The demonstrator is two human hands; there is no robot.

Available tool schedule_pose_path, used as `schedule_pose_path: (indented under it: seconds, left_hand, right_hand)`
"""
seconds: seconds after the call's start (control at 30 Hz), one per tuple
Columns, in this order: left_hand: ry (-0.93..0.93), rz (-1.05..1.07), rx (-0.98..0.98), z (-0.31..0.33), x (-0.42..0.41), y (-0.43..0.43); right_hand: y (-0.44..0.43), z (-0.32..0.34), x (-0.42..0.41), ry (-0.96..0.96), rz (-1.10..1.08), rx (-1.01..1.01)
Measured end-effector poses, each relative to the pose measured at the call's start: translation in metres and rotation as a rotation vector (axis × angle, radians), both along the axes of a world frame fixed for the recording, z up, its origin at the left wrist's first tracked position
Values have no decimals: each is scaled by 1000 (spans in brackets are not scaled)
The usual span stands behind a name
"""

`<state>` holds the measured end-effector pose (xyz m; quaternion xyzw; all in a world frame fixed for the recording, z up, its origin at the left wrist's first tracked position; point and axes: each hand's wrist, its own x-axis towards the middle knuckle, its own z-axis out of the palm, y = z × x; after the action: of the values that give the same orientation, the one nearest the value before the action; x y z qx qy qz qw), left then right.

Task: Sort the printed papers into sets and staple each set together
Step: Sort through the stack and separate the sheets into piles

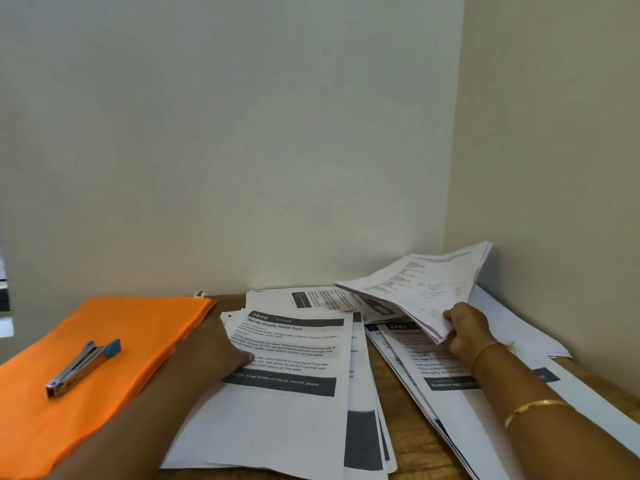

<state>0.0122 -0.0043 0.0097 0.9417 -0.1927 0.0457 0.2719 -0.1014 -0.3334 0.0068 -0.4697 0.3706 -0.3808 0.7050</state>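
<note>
Fingers (450,316) of the right hand (465,329) clamp a raised sheaf of papers (419,289) near the wall corner, left hand (214,344) lies flat on the middle printed stack (287,403), stapler (83,368) sitting apart on the orange folder (131,327).

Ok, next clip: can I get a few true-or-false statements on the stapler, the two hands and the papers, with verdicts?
1. The stapler lies on the orange folder. True.
2. The right hand holds the stapler. False: it grips a bundle of papers, lifted off the piles below.
3. The left hand rests on the printed sheet headed "Spray Bottle Refill Test". True.
4. The orange folder lies to the right of the papers. False: it lies to their left, with the stapler on top.
5. A gold bangle sits on the right forearm. True.
</note>
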Motion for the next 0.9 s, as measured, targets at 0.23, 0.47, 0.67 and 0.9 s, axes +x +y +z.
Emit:
schedule_pose_path:
  seconds: [0.23,0.47,0.67,0.9]
  left_hand:
    - [24,-43,-72,3,1,1]
    - [26,5,12,7,11,8]
    - [56,1,49,8,15,12]
    - [184,-120,-88,5,17,11]
  right_hand:
    - [2,-3,1,-61,48,55]
    - [6,1,-1,-97,120,74]
    - [6,3,1,-253,183,123]
    - [20,8,5,-351,282,128]
